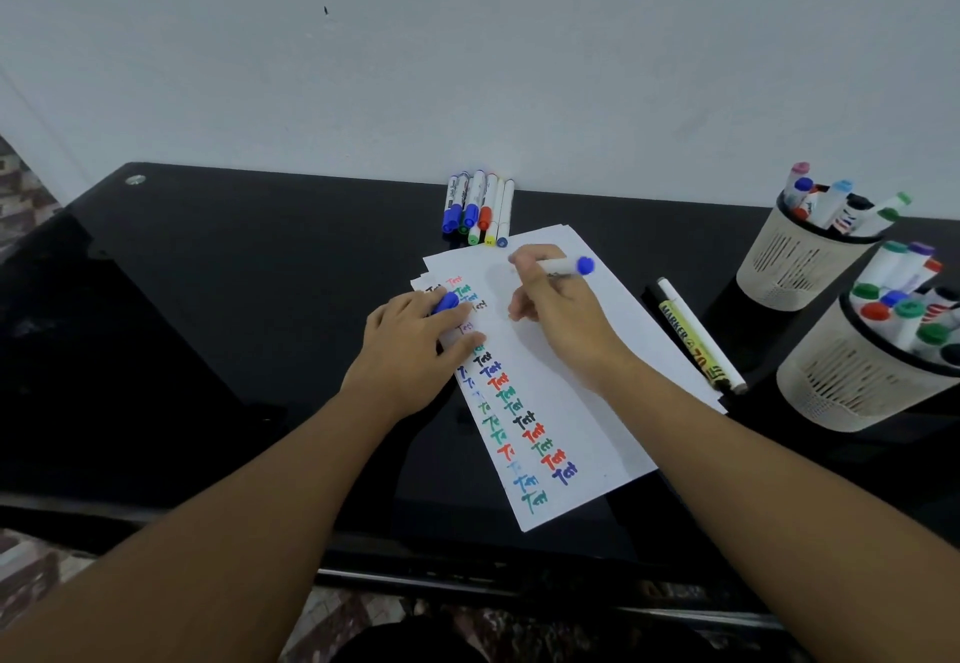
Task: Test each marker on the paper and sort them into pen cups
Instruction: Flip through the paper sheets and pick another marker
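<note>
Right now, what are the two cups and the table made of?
The cups look like cream plastic: matte walls moulded with thin slots, and a dark rim. The table seems to be black glass or a glossy lacquered top: it mirrors faint reflections, and a metal fitting sits near its far corner. I cannot tell which.

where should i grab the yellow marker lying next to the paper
Pinch the yellow marker at mid-barrel from above. It lies flat on the table, a white pen tight against its right side, so take it top-down.
</note>
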### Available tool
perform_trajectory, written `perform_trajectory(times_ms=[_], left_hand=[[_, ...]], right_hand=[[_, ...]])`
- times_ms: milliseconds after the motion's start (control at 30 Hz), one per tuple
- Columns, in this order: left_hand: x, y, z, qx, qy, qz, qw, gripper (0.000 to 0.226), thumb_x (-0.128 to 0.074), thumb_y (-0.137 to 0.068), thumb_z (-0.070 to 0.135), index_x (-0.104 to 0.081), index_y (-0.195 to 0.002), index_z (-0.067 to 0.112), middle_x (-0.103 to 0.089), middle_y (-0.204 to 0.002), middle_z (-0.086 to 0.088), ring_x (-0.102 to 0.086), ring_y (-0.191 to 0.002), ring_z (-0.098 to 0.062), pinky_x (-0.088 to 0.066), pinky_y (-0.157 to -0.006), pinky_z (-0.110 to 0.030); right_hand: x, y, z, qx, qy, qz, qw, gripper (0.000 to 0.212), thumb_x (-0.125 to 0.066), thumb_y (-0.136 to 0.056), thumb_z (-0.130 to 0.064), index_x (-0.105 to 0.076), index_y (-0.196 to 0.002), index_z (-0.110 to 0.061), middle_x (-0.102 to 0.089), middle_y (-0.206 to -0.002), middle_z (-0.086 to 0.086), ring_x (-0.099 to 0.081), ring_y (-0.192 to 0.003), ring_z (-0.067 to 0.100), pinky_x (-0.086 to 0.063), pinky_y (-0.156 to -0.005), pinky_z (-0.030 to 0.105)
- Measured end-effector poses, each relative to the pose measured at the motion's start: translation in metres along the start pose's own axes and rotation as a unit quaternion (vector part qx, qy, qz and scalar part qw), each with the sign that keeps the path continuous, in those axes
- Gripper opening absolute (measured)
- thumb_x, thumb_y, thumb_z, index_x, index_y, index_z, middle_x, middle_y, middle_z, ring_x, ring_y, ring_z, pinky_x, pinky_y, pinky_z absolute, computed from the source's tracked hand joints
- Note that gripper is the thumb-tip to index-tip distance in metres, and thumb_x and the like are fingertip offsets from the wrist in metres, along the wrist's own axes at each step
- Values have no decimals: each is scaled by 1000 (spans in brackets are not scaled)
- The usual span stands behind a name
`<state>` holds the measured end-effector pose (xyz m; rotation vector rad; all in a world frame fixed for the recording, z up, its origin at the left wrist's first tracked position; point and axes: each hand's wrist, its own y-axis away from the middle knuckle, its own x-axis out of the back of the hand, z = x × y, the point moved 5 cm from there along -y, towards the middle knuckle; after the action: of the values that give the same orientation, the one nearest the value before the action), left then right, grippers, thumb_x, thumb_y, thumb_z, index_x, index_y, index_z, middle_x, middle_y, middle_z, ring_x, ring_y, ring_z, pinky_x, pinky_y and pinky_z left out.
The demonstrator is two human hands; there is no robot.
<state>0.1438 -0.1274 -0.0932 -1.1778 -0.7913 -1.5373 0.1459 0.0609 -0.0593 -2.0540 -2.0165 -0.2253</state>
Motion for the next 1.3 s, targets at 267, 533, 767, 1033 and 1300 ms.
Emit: perform_trajectory(times_ms=[267,533,767,1033,1300], left_hand=[[2,1,-2,8,25,2,1000,72,-42,-89,77,-44,-151,40,-29,-164,9,-19,-152,-15,-13,-125,-44],[0,1,-1,10,27,2,1000,79,-45,-85,81,-43,-151,39,-31,-164,9,-21,-152,-15,-13,-124,-44],[0,2,-1,8,22,2,1000,80,-44,-85,82,-43,-152,38,-31,-163,9,-21,-151,-15,-14,-125,-44],[1,2,0,10,23,-2,1000,79,-44,-86,81,-42,-152,38,-30,-164,8,-20,-152,-15,-13,-125,-44],[0,1,-2,10,21,1,1000,81,-43,-84,82,-43,-152,38,-31,-164,8,-22,-151,-16,-16,-125,-46]], right_hand=[[-7,7,12,14,79,42,996,13,-60,-103,-37,-63,-111,-27,-69,-97,-7,-69,-92,14,-60,-88,38],[-14,6,17,-20,132,-5,991,25,-53,-105,-43,-66,-113,-23,-70,-100,-8,-68,-92,13,-58,-92,40],[-17,5,15,-10,151,-22,988,20,-54,-105,-41,-65,-114,-27,-70,-99,-7,-69,-90,12,-59,-89,42],[-18,5,15,-7,181,-18,983,21,-53,-105,-43,-63,-115,-27,-71,-99,-5,-69,-89,13,-60,-87,41],[-18,3,17,-25,195,-19,980,29,-50,-106,-44,-65,-118,-22,-71,-100,-1,-69,-92,14,-59,-90,42]])
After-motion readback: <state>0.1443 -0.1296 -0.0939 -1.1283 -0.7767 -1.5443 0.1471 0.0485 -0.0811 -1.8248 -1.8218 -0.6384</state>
